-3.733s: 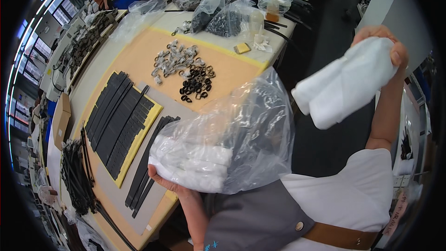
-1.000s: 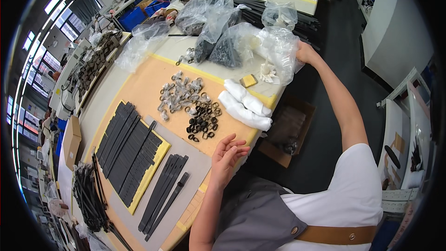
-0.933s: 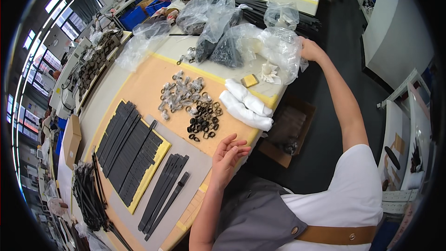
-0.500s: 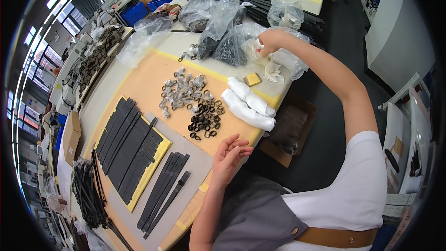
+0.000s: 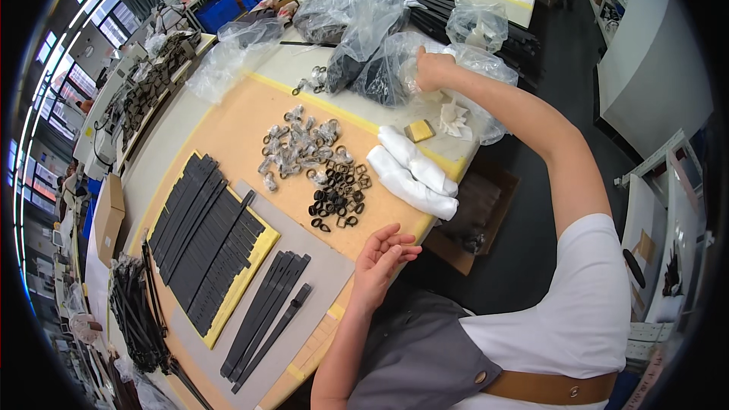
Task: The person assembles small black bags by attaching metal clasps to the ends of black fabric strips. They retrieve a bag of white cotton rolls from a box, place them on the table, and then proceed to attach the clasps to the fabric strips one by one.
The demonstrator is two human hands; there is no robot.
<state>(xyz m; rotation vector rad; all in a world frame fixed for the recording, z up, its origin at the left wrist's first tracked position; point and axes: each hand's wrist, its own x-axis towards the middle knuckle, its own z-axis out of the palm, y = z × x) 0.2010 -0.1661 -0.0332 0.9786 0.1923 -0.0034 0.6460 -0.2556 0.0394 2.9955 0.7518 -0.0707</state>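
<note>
I am looking down over a long workbench topped with a tan mat (image 5: pixel 228 133). My right hand (image 5: pixel 431 68) is stretching far across the bench and closing its fingers on the crinkled top of a clear plastic bag (image 5: pixel 474 95) holding crumpled white cloth, which is sitting at the far right edge of the bench. Just beside that bag, a small yellow sponge block (image 5: pixel 419 130) is lying on the surface, and next to it two rolled white cloth bundles (image 5: pixel 414 173) are lying side by side near the bench's right edge.

My left hand (image 5: pixel 383 257) is hovering at the near edge of the mat, fingers loosely spread and curled, gripping nothing.

Near the middle of the mat, a heap of small black metal rings and buckles (image 5: pixel 338 197) is touching a heap of small silver fittings in clear wrappers (image 5: pixel 296 144). Closer to me, flat black straps (image 5: pixel 205 235) are lying in neat rows on a yellow-edged board, with a few more black strips (image 5: pixel 269 311) on a grey sheet beside it. Larger clear bags of dark parts (image 5: pixel 357 15) are crowding the far end.
</note>
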